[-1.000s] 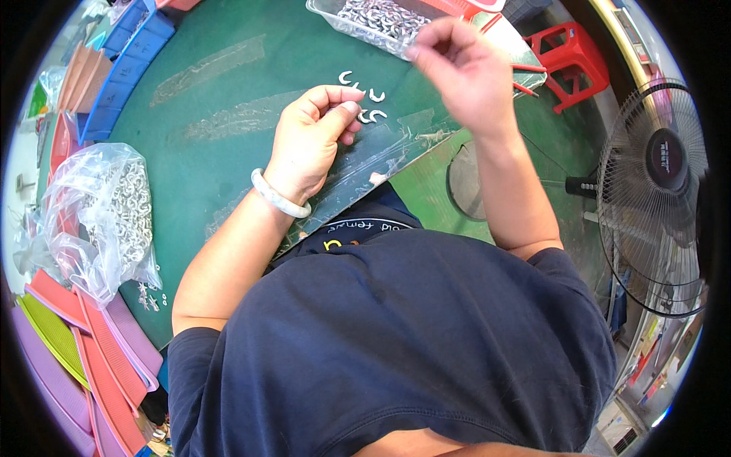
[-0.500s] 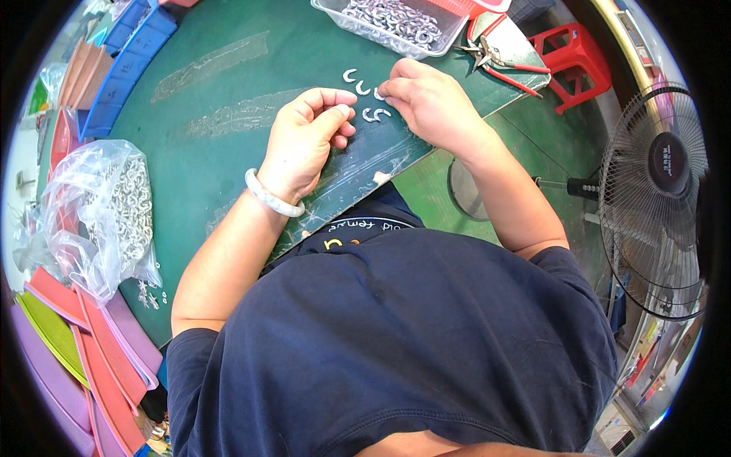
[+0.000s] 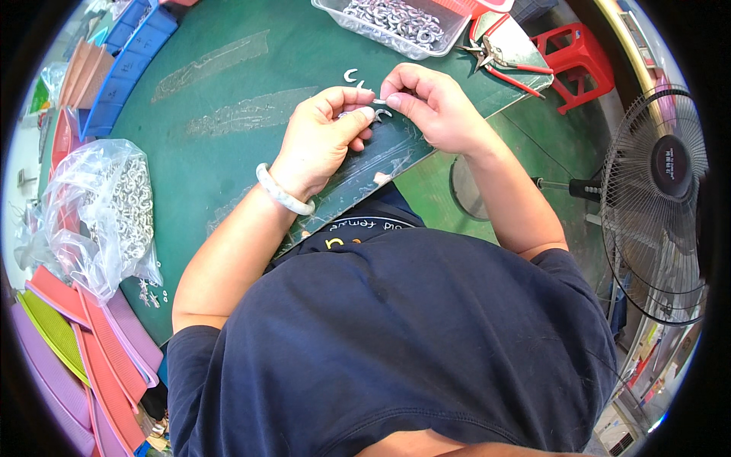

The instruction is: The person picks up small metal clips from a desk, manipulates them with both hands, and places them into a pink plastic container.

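Note:
My right hand (image 3: pixel 435 107) pinches a small silvery metal piece (image 3: pixel 379 101) between thumb and forefinger. Seen nearly edge-on, it looks like one of the crescent pieces lying about. The fingertips of my left hand (image 3: pixel 324 135), with a pale bangle at the wrist, meet the piece's other end. Those fingers are closed; whether they hold anything more is hidden. A silvery crescent (image 3: pixel 350 75) lies on the green tabletop (image 3: pixel 228 160) just beyond the hands. Another crescent (image 3: pixel 384 114) shows beneath my fingers, and others are partly covered.
A clear plastic tub (image 3: pixel 396 46) full of crescents stands at the far edge, beside red-handled pliers (image 3: pixel 502 65). At left are a clear bag of metal pieces (image 3: pixel 126 206), blue bins (image 3: pixel 122 95) and coloured trays (image 3: pixel 99 343). A red stool (image 3: pixel 582 68) and fan (image 3: pixel 659 190) stand right.
My right hand has lifted a crescent off the tabletop and turned it edge-on. My left hand has shifted right and slightly up, and the fingertips of both hands now meet at the piece.

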Demonstrator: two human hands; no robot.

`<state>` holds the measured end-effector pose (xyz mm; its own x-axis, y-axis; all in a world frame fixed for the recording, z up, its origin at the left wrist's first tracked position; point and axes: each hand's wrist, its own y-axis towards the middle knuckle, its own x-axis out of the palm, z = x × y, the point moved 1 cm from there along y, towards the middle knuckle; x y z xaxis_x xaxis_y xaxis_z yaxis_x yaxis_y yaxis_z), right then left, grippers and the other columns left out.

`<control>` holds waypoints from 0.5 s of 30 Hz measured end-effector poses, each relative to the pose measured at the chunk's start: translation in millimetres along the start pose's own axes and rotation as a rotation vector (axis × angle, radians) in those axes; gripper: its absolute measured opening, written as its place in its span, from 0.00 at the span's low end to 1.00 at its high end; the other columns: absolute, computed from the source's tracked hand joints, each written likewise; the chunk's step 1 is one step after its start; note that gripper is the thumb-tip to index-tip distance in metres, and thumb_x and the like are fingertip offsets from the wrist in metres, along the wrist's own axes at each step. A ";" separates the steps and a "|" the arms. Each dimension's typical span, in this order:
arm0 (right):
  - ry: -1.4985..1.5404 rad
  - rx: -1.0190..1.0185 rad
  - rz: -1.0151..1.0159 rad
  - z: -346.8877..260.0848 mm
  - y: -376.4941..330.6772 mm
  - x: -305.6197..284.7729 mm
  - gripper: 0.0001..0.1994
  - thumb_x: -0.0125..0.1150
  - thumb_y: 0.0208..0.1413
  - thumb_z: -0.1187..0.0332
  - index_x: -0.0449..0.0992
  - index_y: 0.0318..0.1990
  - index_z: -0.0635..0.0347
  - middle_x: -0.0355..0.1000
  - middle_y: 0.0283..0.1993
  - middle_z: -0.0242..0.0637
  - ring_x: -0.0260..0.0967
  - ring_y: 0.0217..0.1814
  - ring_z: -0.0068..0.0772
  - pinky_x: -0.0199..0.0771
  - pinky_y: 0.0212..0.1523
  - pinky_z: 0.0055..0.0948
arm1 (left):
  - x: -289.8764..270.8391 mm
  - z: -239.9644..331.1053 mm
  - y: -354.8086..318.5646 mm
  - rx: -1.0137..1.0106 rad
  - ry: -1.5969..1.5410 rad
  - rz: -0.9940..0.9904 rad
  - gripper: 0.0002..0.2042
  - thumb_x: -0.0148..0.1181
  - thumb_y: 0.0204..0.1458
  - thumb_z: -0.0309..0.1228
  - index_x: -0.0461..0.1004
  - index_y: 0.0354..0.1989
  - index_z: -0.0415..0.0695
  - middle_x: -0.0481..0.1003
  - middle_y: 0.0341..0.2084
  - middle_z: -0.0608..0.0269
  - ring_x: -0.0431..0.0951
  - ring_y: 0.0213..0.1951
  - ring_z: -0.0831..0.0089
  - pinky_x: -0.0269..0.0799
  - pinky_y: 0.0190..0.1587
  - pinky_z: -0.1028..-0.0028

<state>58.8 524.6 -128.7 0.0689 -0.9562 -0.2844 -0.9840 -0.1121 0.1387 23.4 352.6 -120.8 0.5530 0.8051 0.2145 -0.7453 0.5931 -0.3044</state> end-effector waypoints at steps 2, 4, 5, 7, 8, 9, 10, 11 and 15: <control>0.111 0.022 -0.002 0.8 -1.3 1.1 0.03 0.51 0.52 0.75 0.70 0.32 0.65 0.68 0.28 0.31 0.63 0.32 0.19 0.65 0.36 0.20 | 1.0 0.5 1.4 0.004 -0.019 -0.011 0.10 0.55 0.50 0.25 0.70 0.40 0.37 0.72 0.27 0.67 0.70 0.26 0.83 0.66 0.28 0.85; 0.198 0.049 -0.020 -1.5 -3.0 1.6 0.03 0.50 0.53 0.75 0.69 0.33 0.64 0.66 0.29 0.27 0.59 0.32 0.15 0.62 0.35 0.17 | 1.1 0.1 2.4 0.011 -0.023 -0.004 0.09 0.55 0.50 0.25 0.71 0.39 0.38 0.72 0.26 0.67 0.70 0.26 0.83 0.66 0.27 0.85; 0.228 0.065 -0.036 -5.1 -4.3 1.4 0.03 0.50 0.54 0.74 0.68 0.33 0.64 0.64 0.29 0.25 0.57 0.31 0.13 0.59 0.34 0.15 | 1.4 -0.5 2.7 0.012 -0.021 0.002 0.09 0.55 0.50 0.25 0.71 0.39 0.38 0.72 0.26 0.67 0.70 0.26 0.83 0.66 0.27 0.85; 0.277 0.083 -0.052 -7.1 -5.7 1.6 0.03 0.49 0.54 0.73 0.67 0.34 0.63 0.62 0.29 0.22 0.55 0.30 0.11 0.57 0.32 0.13 | 2.3 -2.0 3.2 0.015 -0.018 0.013 0.08 0.55 0.50 0.25 0.71 0.38 0.38 0.72 0.26 0.67 0.70 0.25 0.83 0.65 0.27 0.86; 0.296 0.084 -0.051 -7.1 -6.1 1.8 0.03 0.49 0.54 0.73 0.67 0.34 0.62 0.62 0.29 0.22 0.55 0.30 0.11 0.57 0.32 0.13 | 3.0 -2.4 3.2 0.025 -0.027 0.015 0.08 0.56 0.50 0.25 0.71 0.38 0.38 0.72 0.25 0.68 0.69 0.25 0.84 0.65 0.26 0.86; 0.314 0.086 -0.051 -7.1 -6.4 1.8 0.03 0.50 0.54 0.73 0.68 0.34 0.62 0.62 0.28 0.22 0.54 0.29 0.10 0.57 0.31 0.12 | 3.9 -2.8 3.0 0.035 -0.037 0.018 0.08 0.56 0.50 0.25 0.71 0.37 0.37 0.72 0.24 0.68 0.69 0.24 0.85 0.65 0.26 0.86; 0.310 0.087 -0.047 -7.2 -6.8 1.4 0.03 0.50 0.54 0.73 0.68 0.34 0.62 0.62 0.28 0.22 0.55 0.29 0.11 0.57 0.31 0.13 | 4.6 -2.9 2.7 0.046 -0.047 0.021 0.08 0.56 0.49 0.25 0.72 0.37 0.37 0.72 0.24 0.68 0.69 0.23 0.85 0.65 0.25 0.86; 0.306 0.089 -0.041 -7.3 -7.0 1.1 0.03 0.50 0.54 0.73 0.68 0.34 0.62 0.62 0.28 0.22 0.55 0.28 0.11 0.57 0.30 0.13 | 5.2 -2.2 2.3 0.047 -0.044 0.017 0.07 0.56 0.49 0.25 0.72 0.37 0.37 0.72 0.24 0.68 0.69 0.23 0.85 0.65 0.25 0.86; 0.288 -0.009 0.014 -14.9 -7.2 -3.7 0.03 0.50 0.54 0.72 0.68 0.34 0.62 0.62 0.27 0.22 0.55 0.27 0.11 0.58 0.29 0.13 | 4.7 0.4 2.3 0.047 -0.023 0.007 0.07 0.55 0.50 0.26 0.72 0.37 0.39 0.72 0.25 0.69 0.69 0.24 0.84 0.64 0.26 0.85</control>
<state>68.0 524.9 -114.5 0.1007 -0.9949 -0.0016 -0.9837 -0.0998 0.1497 24.1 357.7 -120.1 0.5398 0.8086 0.2341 -0.7657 0.5871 -0.2625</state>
